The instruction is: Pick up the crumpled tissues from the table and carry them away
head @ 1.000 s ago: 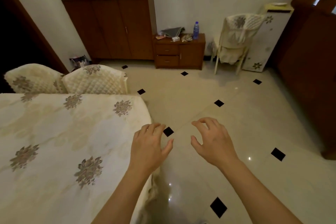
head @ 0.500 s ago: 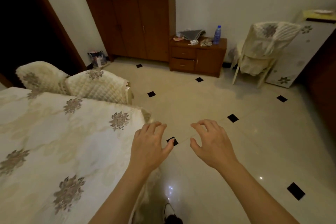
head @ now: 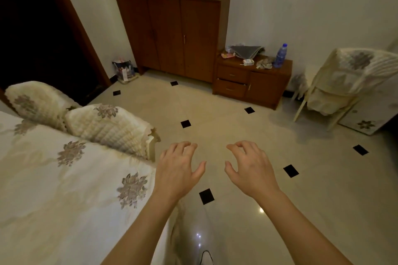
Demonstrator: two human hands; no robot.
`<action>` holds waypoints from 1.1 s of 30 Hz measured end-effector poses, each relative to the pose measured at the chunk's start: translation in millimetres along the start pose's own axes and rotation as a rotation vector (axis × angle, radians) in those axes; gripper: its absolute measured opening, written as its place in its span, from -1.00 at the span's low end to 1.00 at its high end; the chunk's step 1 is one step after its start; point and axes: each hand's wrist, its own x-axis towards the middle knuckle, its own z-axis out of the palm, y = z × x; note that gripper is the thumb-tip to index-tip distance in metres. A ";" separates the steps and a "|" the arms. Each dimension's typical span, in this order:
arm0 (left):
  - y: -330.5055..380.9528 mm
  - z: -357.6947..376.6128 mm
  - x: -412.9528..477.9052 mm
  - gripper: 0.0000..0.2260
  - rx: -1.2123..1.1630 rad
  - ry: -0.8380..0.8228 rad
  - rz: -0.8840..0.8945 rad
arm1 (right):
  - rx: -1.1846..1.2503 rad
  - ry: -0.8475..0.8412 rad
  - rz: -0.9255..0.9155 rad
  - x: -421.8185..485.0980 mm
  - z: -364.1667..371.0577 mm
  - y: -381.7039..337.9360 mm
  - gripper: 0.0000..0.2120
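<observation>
My left hand point(head: 178, 168) and my right hand point(head: 249, 168) hover palm down over the tiled floor, side by side, fingers spread and slightly curled, holding nothing. The table point(head: 53, 189) with a cream flowered cloth lies at the lower left, its corner just left of my left hand. No tissue shows on the visible part of the cloth. A crumpled pale wad point(head: 264, 63) lies on the low wooden cabinet point(head: 252, 84) against the far wall; I cannot tell whether it is tissue.
Two padded chair backs point(head: 103, 127) stand at the table's far edge. A tall wooden cupboard point(head: 172, 34) and a dark doorway point(head: 38, 28) are at the back left. A blue bottle point(head: 280, 56) stands on the low cabinet. A covered chair point(head: 344, 84) is at the right.
The view has swung left and forward: the cupboard and low cabinet have shifted right and look nearer. Both hands keep the same open pose in front of me.
</observation>
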 end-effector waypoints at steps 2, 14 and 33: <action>-9.4 7.9 31.1 -0.53 0.005 0.006 -0.016 | -0.006 -0.015 -0.006 32.6 9.7 7.5 -0.63; -58.0 48.3 175.6 -0.53 0.056 0.001 -0.097 | 0.016 -0.075 -0.088 192.6 70.5 38.8 -0.61; -119.4 96.7 423.8 -0.53 0.195 0.075 -0.482 | 0.217 -0.228 -0.377 500.8 167.5 80.8 -0.64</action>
